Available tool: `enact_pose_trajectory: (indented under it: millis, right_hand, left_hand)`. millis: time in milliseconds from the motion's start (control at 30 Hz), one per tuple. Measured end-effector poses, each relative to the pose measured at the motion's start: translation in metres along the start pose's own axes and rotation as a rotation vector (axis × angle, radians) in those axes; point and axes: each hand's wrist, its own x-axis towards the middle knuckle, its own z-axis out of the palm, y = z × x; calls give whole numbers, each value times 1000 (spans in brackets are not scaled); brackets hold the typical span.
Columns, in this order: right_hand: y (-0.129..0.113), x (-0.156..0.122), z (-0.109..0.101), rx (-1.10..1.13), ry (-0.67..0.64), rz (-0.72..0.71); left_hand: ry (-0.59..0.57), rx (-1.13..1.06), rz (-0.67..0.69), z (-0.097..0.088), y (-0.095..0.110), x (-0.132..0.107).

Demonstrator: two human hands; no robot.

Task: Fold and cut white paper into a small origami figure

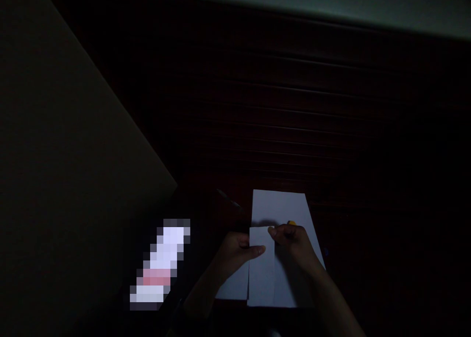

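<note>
The scene is very dark. A narrow folded strip of white paper (262,273) lies lengthwise over a larger white sheet (279,207) near the bottom centre. My left hand (235,251) pinches the strip's left edge, thumb on top. My right hand (292,241) pinches the strip's upper right corner with closed fingers. A small yellow object (291,223) peeks out just behind my right hand; I cannot make out what it is.
A dark pen-like object (228,198) lies left of the sheet. A bright blurred screen (160,266) glows at the lower left. A large dim flat panel (62,155) fills the left side. Dark ridged wood (294,106) spans the back.
</note>
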Motion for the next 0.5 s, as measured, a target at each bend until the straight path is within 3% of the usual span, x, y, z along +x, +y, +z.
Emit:
enact_pose_trajectory:
  millis: [300, 500]
  right_hand:
    - [-3, -1, 2, -50, 117, -32]
    - [-2, -4, 4, -84, 6, -16]
  left_hand:
    - [-21, -7, 6, -1, -2, 0]
    - [43, -23, 20, -3, -3, 1]
